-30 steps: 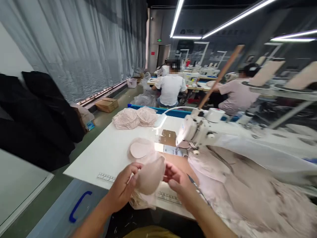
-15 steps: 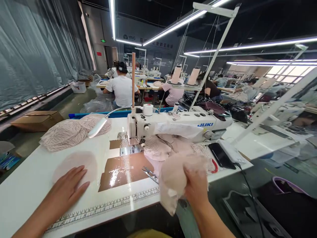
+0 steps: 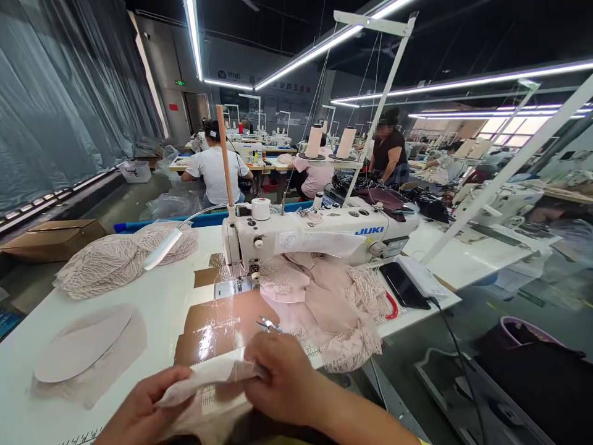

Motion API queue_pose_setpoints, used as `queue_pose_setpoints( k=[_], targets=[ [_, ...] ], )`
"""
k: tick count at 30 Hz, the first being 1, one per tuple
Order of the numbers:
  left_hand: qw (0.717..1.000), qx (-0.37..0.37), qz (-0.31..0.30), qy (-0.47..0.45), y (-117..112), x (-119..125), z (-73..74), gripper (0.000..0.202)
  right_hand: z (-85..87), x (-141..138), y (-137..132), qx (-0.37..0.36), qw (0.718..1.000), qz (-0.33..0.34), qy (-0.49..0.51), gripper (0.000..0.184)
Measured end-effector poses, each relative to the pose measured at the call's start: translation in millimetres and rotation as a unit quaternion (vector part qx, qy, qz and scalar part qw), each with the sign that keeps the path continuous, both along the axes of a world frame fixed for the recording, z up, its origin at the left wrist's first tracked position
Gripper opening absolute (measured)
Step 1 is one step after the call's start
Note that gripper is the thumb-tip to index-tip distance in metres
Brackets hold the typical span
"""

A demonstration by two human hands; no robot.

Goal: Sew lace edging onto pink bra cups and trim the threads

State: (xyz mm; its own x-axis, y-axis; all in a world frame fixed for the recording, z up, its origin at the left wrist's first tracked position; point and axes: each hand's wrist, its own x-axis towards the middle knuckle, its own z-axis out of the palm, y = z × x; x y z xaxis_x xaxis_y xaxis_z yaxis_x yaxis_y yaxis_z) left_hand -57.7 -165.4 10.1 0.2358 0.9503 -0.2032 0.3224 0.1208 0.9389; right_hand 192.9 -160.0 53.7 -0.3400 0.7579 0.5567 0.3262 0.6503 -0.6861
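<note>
Both my hands hold one pale pink fabric piece at the near edge of the white sewing table. My left hand pinches its left end. My right hand grips its right end with closed fingers. Just beyond my right hand lie small snips on a shiny brown patch. Behind that stands the white JUKI sewing machine, with a heap of pink lace pieces under its arm. A stack of flat pink cup shapes lies to my left.
A pile of lace pieces sits at the table's far left. A black phone lies at the right by the machine. Two thread cones stand on a rack. Other people sew at tables behind. A cardboard box rests on the floor.
My left hand left the flat cup stack and came to the near edge. My right hand brought its fabric piece left and down; now both hands hold it. The view swung right.
</note>
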Motion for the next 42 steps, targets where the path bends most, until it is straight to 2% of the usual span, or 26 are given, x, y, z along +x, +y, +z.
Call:
queue_pose_setpoints(
  k=[3,4,5,6,7,8,9,11,12,13,15,17,19,22,24,26,29,30,32,33,36,39,42],
  targets=[
    [0.983,0.066,0.161,0.061,11,-19,-11.0,0.034,3.7,15,4,0.036,0.991,-0.1,0.076,0.014],
    [0.976,0.074,0.19,0.07,11,-20,-10.6,0.033,3.7,15,5,0.02,0.989,-0.115,0.095,0.013],
    [0.976,0.074,0.192,0.067,9,-16,-7.5,0.032,2.6,12,6,-0.016,0.988,-0.114,0.104,0.011],
    [0.983,0.07,0.162,0.043,4,-9,-2.1,0.032,0.4,8,6,-0.073,0.987,-0.092,0.111,0.01],
    [0.992,0.071,0.106,0.011,-1,0,5.1,0.034,-2.9,2,7,-0.151,0.98,-0.045,0.121,0.011],
    [0.996,0.082,0.029,-0.02,-7,11,13.2,0.037,-7.1,-3,7,-0.238,0.962,0.019,0.136,0.015],
    [0.992,0.097,-0.058,-0.056,-12,21,21.2,0.042,-12.1,-8,8,-0.321,0.93,0.088,0.158,0.02],
    [0.975,0.104,-0.144,-0.137,-18,36,33.0,0.059,-22.7,-12,7,-0.437,0.852,0.192,0.215,0.028],
    [0.968,0.096,-0.156,-0.174,-18,40,35.6,0.065,-27.7,-12,7,-0.463,0.828,0.212,0.236,0.029],
    [0.964,0.102,-0.153,-0.192,-18,41,35.9,0.067,-31.9,-11,7,-0.474,0.816,0.221,0.248,0.03],
    [0.969,0.126,-0.107,-0.184,-16,38,31.1,0.063,-37.4,-8,6,-0.485,0.806,0.229,0.25,0.028],
    [0.98,0.141,-0.042,-0.135,-13,33,23.1,0.061,-39.2,-5,4,-0.5,0.795,0.24,0.246,0.024],
    [0.987,0.094,-0.021,-0.133,-11,32,16.1,0.067,-39.3,-5,2,-0.514,0.784,0.24,0.252,0.02],
    [0.969,-0.057,-0.075,-0.229,-12,37,11.1,0.071,-40.8,-7,3,-0.501,0.801,0.181,0.274,0.015],
    [0.951,-0.106,-0.091,-0.276,-14,41,10.1,0.065,-43.6,-8,7,-0.474,0.818,0.112,0.307,0.016],
    [0.951,-0.102,-0.076,-0.283,-16,43,9.6,0.06,-46.6,-8,11,-0.459,0.82,0.062,0.337,0.025],
    [0.964,-0.075,-0.049,-0.251,-15,42,9.2,0.055,-49.9,-5,14,-0.451,0.832,0.046,0.322,0.048],
    [0.968,-0.069,-0.039,-0.238,-15,42,9.4,0.055,-50.5,-3,15,-0.446,0.841,0.05,0.303,0.047],
    [0.975,-0.059,-0.017,-0.213,-15,40,10.4,0.056,-50.7,1,15,-0.438,0.857,0.06,0.264,0.029],
    [0.977,-0.057,-0.008,-0.204,-15,40,11.3,0.058,-50.1,2,16,-0.438,0.861,0.063,0.249,0.027],
    [0.978,-0.059,0.004,-0.202,-15,40,13.2,0.061,-45.8,6,17,-0.431,0.871,0.064,0.225,0.043],
    [0.963,-0.073,0.025,-0.258,-14,40,10.5,0.056,-41.5,7,16,-0.39,0.897,0.075,0.192,0.033],
    [0.918,-0.106,0.111,-0.366,-12,42,2.7,0.036,-41.5,5,15,-0.37,0.899,0.071,0.224,0.025]
  ],
)
